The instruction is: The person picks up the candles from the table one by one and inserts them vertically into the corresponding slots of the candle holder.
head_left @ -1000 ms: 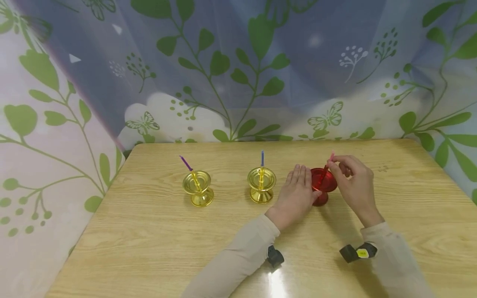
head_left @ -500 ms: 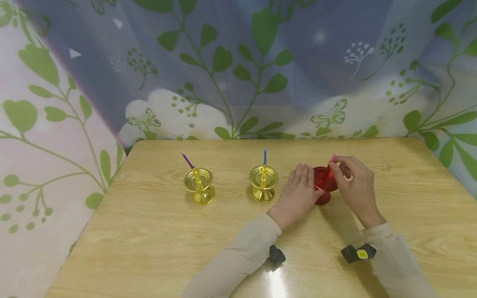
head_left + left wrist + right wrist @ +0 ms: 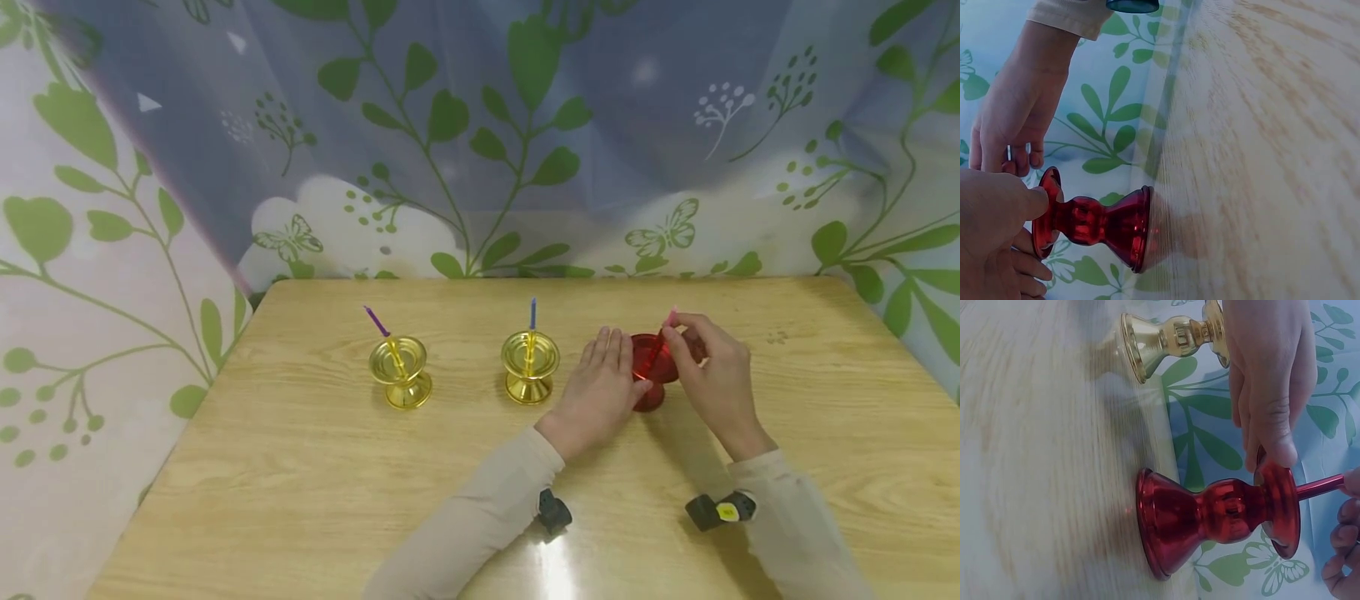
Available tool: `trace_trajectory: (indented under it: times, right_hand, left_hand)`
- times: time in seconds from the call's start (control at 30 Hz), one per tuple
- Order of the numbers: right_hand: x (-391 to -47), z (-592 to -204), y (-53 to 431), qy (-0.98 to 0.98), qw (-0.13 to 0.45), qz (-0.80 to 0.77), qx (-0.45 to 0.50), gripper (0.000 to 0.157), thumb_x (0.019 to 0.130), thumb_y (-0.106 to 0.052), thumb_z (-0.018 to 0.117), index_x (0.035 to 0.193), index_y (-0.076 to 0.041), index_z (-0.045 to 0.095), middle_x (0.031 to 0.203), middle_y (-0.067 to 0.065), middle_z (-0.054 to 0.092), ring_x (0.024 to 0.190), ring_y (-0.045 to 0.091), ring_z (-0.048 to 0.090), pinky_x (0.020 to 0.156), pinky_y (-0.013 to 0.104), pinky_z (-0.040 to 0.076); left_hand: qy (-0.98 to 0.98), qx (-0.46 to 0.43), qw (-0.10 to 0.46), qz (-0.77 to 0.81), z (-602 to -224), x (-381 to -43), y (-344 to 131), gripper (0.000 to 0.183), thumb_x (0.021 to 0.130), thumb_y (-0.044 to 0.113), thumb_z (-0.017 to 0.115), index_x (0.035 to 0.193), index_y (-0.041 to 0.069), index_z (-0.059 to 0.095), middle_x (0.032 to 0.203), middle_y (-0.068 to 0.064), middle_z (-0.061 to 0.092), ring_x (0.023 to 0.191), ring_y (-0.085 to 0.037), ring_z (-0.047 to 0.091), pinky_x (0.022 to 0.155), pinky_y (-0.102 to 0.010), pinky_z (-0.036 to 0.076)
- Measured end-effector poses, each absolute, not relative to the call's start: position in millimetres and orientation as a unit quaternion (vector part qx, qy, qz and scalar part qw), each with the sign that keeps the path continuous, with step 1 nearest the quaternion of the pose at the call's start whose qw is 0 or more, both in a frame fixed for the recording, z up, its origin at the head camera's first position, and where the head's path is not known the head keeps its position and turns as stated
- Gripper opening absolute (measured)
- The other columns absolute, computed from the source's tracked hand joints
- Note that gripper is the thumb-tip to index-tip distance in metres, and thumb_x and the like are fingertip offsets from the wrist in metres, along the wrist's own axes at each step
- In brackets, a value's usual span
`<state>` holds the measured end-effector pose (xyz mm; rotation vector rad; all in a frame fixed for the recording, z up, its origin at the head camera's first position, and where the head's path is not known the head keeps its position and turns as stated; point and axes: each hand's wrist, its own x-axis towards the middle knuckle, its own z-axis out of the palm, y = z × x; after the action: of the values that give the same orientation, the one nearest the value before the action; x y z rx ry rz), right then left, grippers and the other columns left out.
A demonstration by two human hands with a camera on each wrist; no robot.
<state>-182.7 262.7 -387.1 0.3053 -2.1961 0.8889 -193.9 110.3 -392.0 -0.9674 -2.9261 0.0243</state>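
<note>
A shiny red candle holder (image 3: 649, 398) stands upright on the table at the right, its dish on a flared foot. My left hand (image 3: 596, 396) holds the left side of its dish, thumb (image 3: 1036, 203) against the rim and fingers stretched out behind. With thumb and fingertips, my right hand (image 3: 716, 371) pinches a pink candle (image 3: 672, 317) at the top of the holder's thin red tube (image 3: 1321, 487); most of the candle is hidden by the fingers. The tube leans to the right.
Two gold candle holders stand left of my hands. The middle one (image 3: 529, 387) bears an upright blue candle (image 3: 533, 314). The left one (image 3: 408, 392) bears a tilted purple candle (image 3: 377, 322). Behind the wooden table (image 3: 300, 483) hangs a leaf-patterned cloth (image 3: 450, 192).
The head view has shifted slightly. Both hands stay at the red candle holder, the right one still pinching the pink candle with only slight finger movement.
</note>
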Motion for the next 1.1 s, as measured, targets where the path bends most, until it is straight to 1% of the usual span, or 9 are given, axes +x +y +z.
trace_trajectory:
  times: [0.1,0.27,0.4,0.57,0.67,0.77,0.83,0.93,1.1]
  right_hand:
    - [-183.8,-386.5,262.9,-0.856,0.366,0.344,0.122,0.011,0.088,0.004,0.066,0.098,0.003,0.067,0.063,0.006,0.058,0.058,0.001,0.041,0.052,0.011,0.032]
    - [-183.0,-386.1,263.5,-0.863,0.356,0.337,0.122,0.011,0.087,0.004,0.067,0.099,0.003,0.066,0.063,0.005,0.057,0.058,0.003,0.042,0.052,0.011,0.033]
    - [-179.4,-389.7,265.2,-0.872,0.335,0.338,0.117,0.016,0.088,0.002,0.067,0.103,0.003,0.063,0.066,0.004,0.055,0.059,0.005,0.042,0.052,0.012,0.033]
    - [-170.0,-396.9,273.2,-0.884,0.302,0.337,0.118,0.024,0.088,0.0,0.068,0.11,0.004,0.059,0.069,0.002,0.051,0.061,0.005,0.041,0.053,0.013,0.033]
    - [-164.6,-398.8,279.0,-0.892,0.285,0.325,0.129,0.024,0.088,-0.001,0.068,0.111,0.003,0.059,0.07,0.0,0.05,0.063,0.006,0.042,0.053,0.014,0.033]
    - [-159.6,-399.9,283.5,-0.897,0.283,0.308,0.141,0.024,0.088,-0.001,0.068,0.11,0.003,0.06,0.073,0.0,0.05,0.066,0.008,0.043,0.056,0.016,0.033]
    - [-156.5,-400.7,285.9,-0.899,0.289,0.296,0.146,0.023,0.087,-0.001,0.068,0.109,0.004,0.06,0.076,0.002,0.05,0.07,0.012,0.043,0.059,0.018,0.033]
    - [-152.4,-401.5,289.1,-0.899,0.299,0.286,0.144,0.022,0.087,0.0,0.067,0.107,0.004,0.061,0.083,0.009,0.053,0.077,0.019,0.044,0.065,0.024,0.033]
    - [-147.1,-399.6,294.5,-0.901,0.295,0.284,0.142,0.023,0.088,-0.002,0.066,0.108,0.006,0.06,0.099,0.019,0.056,0.091,0.033,0.049,0.075,0.039,0.036]
  left_hand:
    - [-0.949,-0.314,0.033,0.009,-391.0,-194.9,109.2,0.067,0.104,0.048,0.027,0.151,0.001,0.026,0.155,-0.013,0.03,0.145,-0.025,0.021,0.117,-0.032,0.021]
    - [-0.948,-0.318,0.024,-0.008,-390.0,-195.0,107.8,0.067,0.104,0.047,0.03,0.152,0.001,0.025,0.157,-0.012,0.026,0.146,-0.025,0.018,0.117,-0.031,0.019]
    - [-0.945,-0.326,0.027,-0.017,-390.2,-193.7,104.3,0.067,0.104,0.047,0.031,0.151,0.0,0.025,0.157,-0.013,0.026,0.146,-0.025,0.017,0.118,-0.032,0.017]
    - [-0.939,-0.339,0.049,-0.009,-394.0,-190.0,93.7,0.065,0.104,0.045,0.03,0.15,-0.001,0.03,0.155,-0.015,0.031,0.145,-0.026,0.021,0.117,-0.033,0.019]
    - [-0.935,-0.348,0.061,-0.007,-396.6,-187.1,84.5,0.064,0.105,0.044,0.031,0.149,-0.002,0.031,0.154,-0.016,0.032,0.145,-0.027,0.023,0.117,-0.034,0.021]
    - [-0.93,-0.362,0.069,-0.015,-397.0,-181.9,74.7,0.064,0.105,0.043,0.032,0.148,-0.003,0.031,0.153,-0.017,0.033,0.144,-0.029,0.024,0.116,-0.035,0.023]
    - [-0.926,-0.371,0.068,-0.023,-395.4,-176.3,68.3,0.065,0.105,0.043,0.031,0.149,-0.003,0.029,0.153,-0.018,0.032,0.144,-0.029,0.023,0.116,-0.035,0.022]
    - [-0.921,-0.382,0.057,-0.048,-390.5,-167.7,58.9,0.066,0.105,0.044,0.03,0.15,-0.004,0.026,0.155,-0.019,0.029,0.145,-0.029,0.02,0.117,-0.035,0.02]
    - [-0.908,-0.399,0.033,-0.122,-383.9,-158.5,34.1,0.065,0.105,0.042,0.028,0.151,-0.004,0.023,0.156,-0.02,0.025,0.145,-0.029,0.019,0.117,-0.034,0.019]
